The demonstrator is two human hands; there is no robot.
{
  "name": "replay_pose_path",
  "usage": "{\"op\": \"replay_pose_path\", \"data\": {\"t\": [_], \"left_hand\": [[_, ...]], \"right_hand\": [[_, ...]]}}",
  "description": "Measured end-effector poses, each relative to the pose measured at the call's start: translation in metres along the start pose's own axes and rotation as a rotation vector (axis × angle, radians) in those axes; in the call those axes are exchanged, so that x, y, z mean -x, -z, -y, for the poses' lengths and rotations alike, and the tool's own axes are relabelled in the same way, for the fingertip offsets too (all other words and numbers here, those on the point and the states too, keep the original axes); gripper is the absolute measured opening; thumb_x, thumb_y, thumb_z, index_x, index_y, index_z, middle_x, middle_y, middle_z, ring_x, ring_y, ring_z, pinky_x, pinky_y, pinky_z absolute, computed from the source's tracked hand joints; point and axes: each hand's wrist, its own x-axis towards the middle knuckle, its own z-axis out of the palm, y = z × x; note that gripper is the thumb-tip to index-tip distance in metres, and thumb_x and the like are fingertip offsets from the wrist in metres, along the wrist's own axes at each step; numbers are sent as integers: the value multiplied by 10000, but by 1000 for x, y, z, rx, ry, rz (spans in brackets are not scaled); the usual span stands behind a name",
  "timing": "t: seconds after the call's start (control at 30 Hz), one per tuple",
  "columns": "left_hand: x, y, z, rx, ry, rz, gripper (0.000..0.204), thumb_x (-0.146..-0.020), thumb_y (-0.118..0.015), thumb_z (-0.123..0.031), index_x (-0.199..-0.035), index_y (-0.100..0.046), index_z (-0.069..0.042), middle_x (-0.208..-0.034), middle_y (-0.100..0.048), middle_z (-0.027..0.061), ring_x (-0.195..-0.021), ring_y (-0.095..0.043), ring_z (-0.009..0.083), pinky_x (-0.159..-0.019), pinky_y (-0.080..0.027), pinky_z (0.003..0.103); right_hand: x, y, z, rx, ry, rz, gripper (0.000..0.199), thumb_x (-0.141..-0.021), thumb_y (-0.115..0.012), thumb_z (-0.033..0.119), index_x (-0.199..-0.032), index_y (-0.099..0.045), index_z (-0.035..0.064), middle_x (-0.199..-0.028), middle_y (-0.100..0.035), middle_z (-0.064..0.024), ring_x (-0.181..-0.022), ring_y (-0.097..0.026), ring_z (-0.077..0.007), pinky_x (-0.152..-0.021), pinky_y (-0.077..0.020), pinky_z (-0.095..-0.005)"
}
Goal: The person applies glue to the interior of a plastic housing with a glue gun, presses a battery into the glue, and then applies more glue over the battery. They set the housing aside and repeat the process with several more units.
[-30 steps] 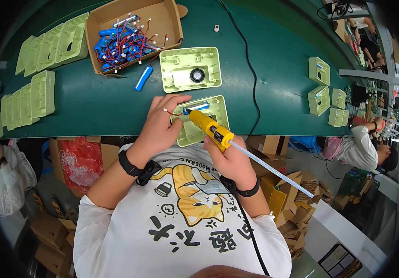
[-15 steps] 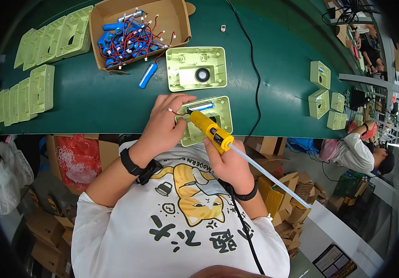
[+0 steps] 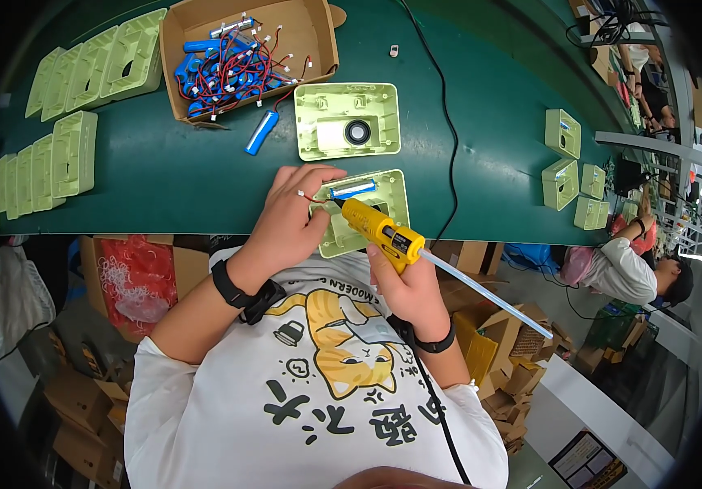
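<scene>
My right hand [image 3: 406,281] grips a yellow glue gun [image 3: 379,231] with a pale glue stick [image 3: 485,292] poking out behind it. Its nozzle touches a blue cylindrical battery [image 3: 352,188] lying inside a light green plastic housing [image 3: 390,194] at the table's near edge. My left hand [image 3: 290,218] rests on the left side of that housing, fingers pressing it down beside a thin red wire. A second open green housing [image 3: 326,122] with a round black part sits just beyond.
A cardboard box [image 3: 181,33] of blue batteries with red wires stands at the back. One loose blue battery [image 3: 260,132] lies beside it. Rows of green housings [image 3: 49,159] line the left, several more [image 3: 563,155] the right. Another person [image 3: 628,269] sits at right.
The glue gun's nozzle has stayed on the battery in the housing. My left hand has shifted slightly on the housing's left side. Nothing was picked up or released.
</scene>
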Motion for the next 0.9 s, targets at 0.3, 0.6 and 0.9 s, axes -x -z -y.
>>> {"op": "replay_pose_path", "data": {"t": [0.3,0.6,0.9], "left_hand": [[0,0,1,-10,-11,-8,645,-942,-655,70,-1565,-707,-91,-1515,-736,145,-1422,-596,404,-1287,-466,501],[25,6,-11,-203,-29,-41,730,-973,-769,-37,-1672,-559,-40,-1573,-592,246,-1415,-595,478,-1226,-514,513],[-32,-25,-35,386,170,306,689,-1031,-531,124,-1705,-508,-15,-1509,-667,215,-952,-772,198,-767,-628,308]], "right_hand": [[4,1,6,51,-16,-57,318,-1153,-785,233,-1256,-793,-68,-841,-787,-217,-722,-770,-399,-681,-596,-458],[4,13,3,-136,-20,87,351,-1217,-716,254,-1423,-752,-27,-1077,-869,-148,-790,-800,-208,-690,-637,-401],[53,71,-27,-1143,284,78,292,-1239,-643,254,-1319,-736,-12,-1251,-821,-282,-600,-696,-191,-587,-612,-346]]}}
